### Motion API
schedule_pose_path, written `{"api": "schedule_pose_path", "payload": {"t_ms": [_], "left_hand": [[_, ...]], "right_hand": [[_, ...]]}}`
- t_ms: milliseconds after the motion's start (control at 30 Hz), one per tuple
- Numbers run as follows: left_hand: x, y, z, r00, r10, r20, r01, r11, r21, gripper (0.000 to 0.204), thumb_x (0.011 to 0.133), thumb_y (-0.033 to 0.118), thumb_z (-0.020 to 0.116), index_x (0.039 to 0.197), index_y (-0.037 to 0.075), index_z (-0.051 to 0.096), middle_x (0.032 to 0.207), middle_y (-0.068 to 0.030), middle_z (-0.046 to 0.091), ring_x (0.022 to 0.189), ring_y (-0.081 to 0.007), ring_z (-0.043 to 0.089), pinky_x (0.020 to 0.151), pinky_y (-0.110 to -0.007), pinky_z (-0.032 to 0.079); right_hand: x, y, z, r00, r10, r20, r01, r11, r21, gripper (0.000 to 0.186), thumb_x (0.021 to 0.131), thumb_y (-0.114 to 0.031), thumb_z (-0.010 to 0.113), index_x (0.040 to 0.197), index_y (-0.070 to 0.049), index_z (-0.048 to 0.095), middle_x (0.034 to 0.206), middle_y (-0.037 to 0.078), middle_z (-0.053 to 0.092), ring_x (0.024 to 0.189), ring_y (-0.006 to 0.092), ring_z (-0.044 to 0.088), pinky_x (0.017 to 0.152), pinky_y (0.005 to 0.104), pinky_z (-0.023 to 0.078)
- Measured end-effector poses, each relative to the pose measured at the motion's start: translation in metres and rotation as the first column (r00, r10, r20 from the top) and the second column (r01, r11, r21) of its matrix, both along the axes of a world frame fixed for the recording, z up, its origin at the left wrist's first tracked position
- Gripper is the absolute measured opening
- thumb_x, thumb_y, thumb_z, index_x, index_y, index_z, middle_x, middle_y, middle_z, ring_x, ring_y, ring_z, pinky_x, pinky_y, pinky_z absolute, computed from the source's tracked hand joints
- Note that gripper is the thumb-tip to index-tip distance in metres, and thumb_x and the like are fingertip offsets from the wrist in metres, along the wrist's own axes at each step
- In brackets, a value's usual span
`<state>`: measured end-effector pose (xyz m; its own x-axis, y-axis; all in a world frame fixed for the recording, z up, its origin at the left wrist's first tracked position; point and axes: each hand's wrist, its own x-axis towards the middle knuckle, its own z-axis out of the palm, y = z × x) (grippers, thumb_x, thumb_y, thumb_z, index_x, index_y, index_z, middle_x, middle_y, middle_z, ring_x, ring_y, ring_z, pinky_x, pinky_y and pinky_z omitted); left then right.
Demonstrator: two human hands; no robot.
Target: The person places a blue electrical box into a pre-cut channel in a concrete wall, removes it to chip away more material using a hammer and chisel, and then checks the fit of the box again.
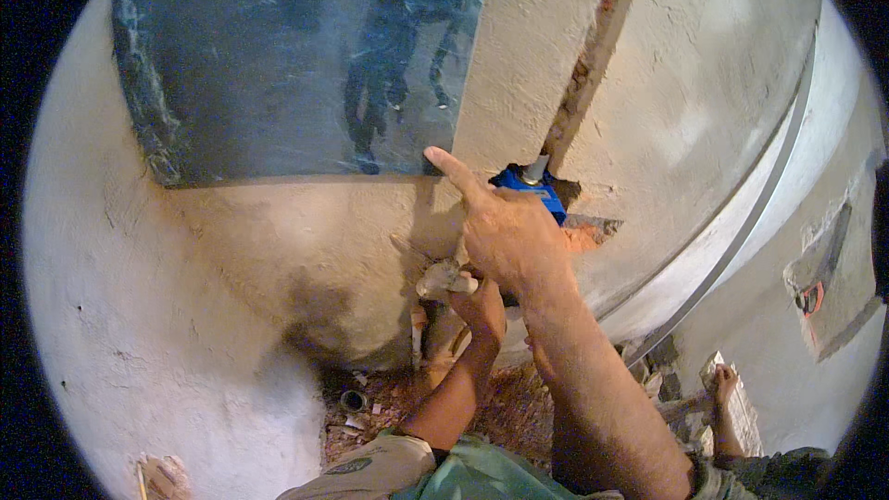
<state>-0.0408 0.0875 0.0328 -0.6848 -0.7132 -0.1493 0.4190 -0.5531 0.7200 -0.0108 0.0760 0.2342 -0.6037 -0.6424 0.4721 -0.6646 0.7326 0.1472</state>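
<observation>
Wall (278, 250): plastered, bearing a dark marbled panel (259, 65).
Co-worker's hand (519, 236): points toward the panel.
Left hand (483, 306): curled, hold unclear.
Right hand: hidden, grip unclear.
Blue box (556, 207): recessed in the wall.
Pale lump (438, 281): at the left hand's fingers.

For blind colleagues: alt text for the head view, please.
A pointing hand near a blue box aims toward the lower right corner of a dark veined slab on a plastered wall. Below, another hand touches a pale lump.
</observation>
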Motion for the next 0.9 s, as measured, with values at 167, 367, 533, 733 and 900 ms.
{"api": "schedule_pose_path", "payload": {"t_ms": [167, 367, 533, 733, 900], "left_hand": [[0.001, -0.009, 0.003, 1.000, -0.008, 0.024, 0.008, 1.000, 0.004, 0.028, 0.068, 0.009, 0.073, 0.087, 0.003, 0.053, 0.087, -0.0055, 0.056, 0.078, -0.0145, 0.053, 0.066, -0.028, 0.045], [0.012, -0.018, 0.019, 0.967, -0.080, 0.242, 0.153, 0.942, -0.299, 0.027, 0.067, 0.008, 0.074, 0.086, 0.002, 0.055, 0.082, -0.0051, 0.057, 0.074, -0.0147, 0.054, 0.063, -0.027, 0.046], [-0.004, -0.015, -0.006, 0.981, -0.108, -0.163, 0.119, 0.991, 0.062, 0.030, 0.065, 0.010, 0.076, 0.087, 0.001, 0.058, 0.081, -0.0051, 0.060, 0.068, -0.0149, 0.055, 0.059, -0.027, 0.046], [0.004, -0.006, 0.005, 0.986, -0.129, -0.104, 0.134, 0.990, 0.036, 0.034, 0.063, 0.013, 0.077, 0.086, 0.004, 0.054, 0.078, -0.0031, 0.057, 0.065, -0.0125, 0.053, 0.056, -0.025, 0.045], [-0.002, -0.018, -0.014, 0.977, -0.153, -0.146, 0.169, 0.980, 0.107, 0.036, 0.063, 0.013, 0.078, 0.084, 0.004, 0.050, 0.078, -0.0038, 0.055, 0.064, -0.0131, 0.054, 0.055, -0.025, 0.046]], "right_hand": [[0.011, 0.004, -0.036, 1.000, -0.026, -0.012, 0.025, 0.995, -0.101, 0.054, 0.072, -0.009, 0.051, 0.125, -0.006, 0.038, 0.079, 0.012, 0.060, 0.066, 0.0255, 0.060, 0.061, 0.0329, 0.049], [0.009, 0.057, -0.073, 0.997, -0.031, -0.067, 0.037, 0.995, 0.090, 0.027, 0.070, -0.012, 0.053, 0.092, 0.003, 0.056, 0.121, 0.014, 0.046, 0.083, 0.0219, 0.060, 0.071, 0.0299, 0.049], [0.006, 0.058, -0.068, 0.979, -0.138, 0.149, 0.131, 0.990, 0.056, 0.028, 0.071, -0.011, 0.051, 0.096, 0.001, 0.054, 0.116, 0.013, 0.049, 0.078, 0.0231, 0.059, 0.069, 0.0321, 0.050], [-0.002, 0.078, -0.079, 0.986, -0.067, 0.155, 0.067, 0.998, 0.002, 0.033, 0.078, -0.011, 0.047, 0.109, 0.001, 0.049, 0.106, 0.015, 0.052, 0.067, 0.0267, 0.059, 0.063, 0.0362, 0.049], [0.024, 0.048, -0.023, 0.839, -0.350, 0.416, 0.271, 0.933, 0.238, 0.036, 0.081, -0.009, 0.044, 0.116, 0.001, 0.043, 0.101, 0.016, 0.053, 0.073, 0.0236, 0.058, 0.072, 0.0342, 0.047]]}}
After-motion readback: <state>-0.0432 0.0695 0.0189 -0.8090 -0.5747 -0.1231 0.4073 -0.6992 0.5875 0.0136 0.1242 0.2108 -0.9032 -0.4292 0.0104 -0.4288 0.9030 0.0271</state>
